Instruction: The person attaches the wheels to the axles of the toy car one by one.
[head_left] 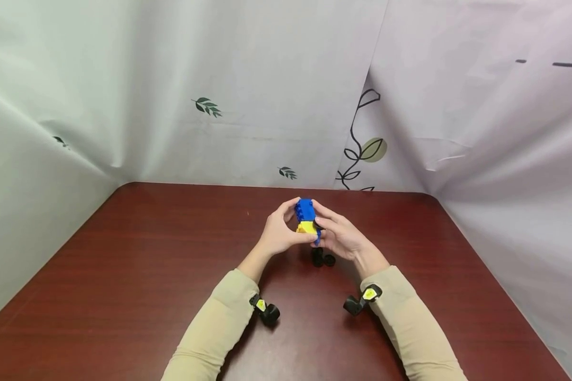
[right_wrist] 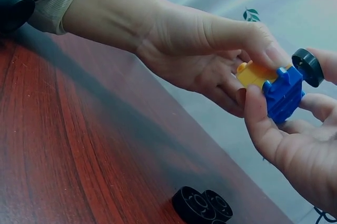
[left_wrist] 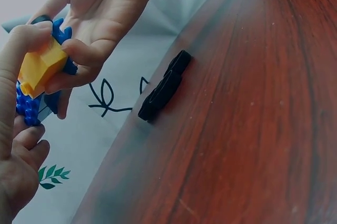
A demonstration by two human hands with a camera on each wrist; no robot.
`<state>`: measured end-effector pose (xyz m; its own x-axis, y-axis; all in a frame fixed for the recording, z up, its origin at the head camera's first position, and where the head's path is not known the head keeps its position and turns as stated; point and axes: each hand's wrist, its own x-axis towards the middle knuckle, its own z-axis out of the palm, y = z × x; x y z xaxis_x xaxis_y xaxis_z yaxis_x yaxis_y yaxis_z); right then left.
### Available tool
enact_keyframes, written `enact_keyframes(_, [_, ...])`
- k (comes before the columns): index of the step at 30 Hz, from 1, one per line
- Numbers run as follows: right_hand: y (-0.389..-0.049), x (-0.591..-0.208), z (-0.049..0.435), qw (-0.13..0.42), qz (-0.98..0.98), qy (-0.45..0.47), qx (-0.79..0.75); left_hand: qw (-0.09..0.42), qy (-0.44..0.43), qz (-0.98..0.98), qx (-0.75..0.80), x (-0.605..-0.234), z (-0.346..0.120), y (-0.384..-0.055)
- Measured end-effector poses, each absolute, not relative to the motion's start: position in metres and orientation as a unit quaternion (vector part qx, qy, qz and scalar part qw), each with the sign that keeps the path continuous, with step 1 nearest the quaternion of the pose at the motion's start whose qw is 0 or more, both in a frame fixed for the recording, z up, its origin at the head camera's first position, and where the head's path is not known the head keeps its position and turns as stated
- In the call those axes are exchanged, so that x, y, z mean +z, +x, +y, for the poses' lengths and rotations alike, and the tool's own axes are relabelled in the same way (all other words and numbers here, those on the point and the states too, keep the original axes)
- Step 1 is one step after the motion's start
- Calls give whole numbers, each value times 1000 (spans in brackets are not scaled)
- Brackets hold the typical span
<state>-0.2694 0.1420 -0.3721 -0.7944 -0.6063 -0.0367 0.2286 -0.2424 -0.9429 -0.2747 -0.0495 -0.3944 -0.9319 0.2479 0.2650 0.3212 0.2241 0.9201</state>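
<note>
Both hands hold a toy vehicle of blue (head_left: 306, 209) and yellow (head_left: 307, 227) plastic building blocks, raised above the table. My left hand (head_left: 277, 234) grips it from the left, thumb pressed along the yellow block (right_wrist: 256, 74). From the right, my right hand (head_left: 344, 236) pinches a small black wheel (right_wrist: 308, 67) against the side of the blue block (right_wrist: 284, 95), with other fingertips touching that block. Whether the wheel is seated on the block cannot be told. Several loose black wheels (right_wrist: 194, 204) lie on the tabletop beneath the hands.
The reddish-brown wooden table (head_left: 124, 275) has rounded far corners. Behind and beside it hangs a pale curtain (head_left: 248, 79) with leaf prints. A black camera is strapped at each sleeve cuff, the left camera (head_left: 269, 314) and the right camera (head_left: 354, 305).
</note>
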Motion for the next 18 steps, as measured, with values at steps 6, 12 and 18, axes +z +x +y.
enact_keyframes(6, [-269,-372,143,257,580,-174,-753,33,-188,-779,-597,-395,-49,-275])
enact_keyframes(12, [-274,-376,145,257,623,-165,-720,5,-191,-808,-558,-397,-50,-279])
enact_keyframes(18, [-276,-380,145,255,671,-167,-677,-7,-197,-831,-521,-397,-53,-278])
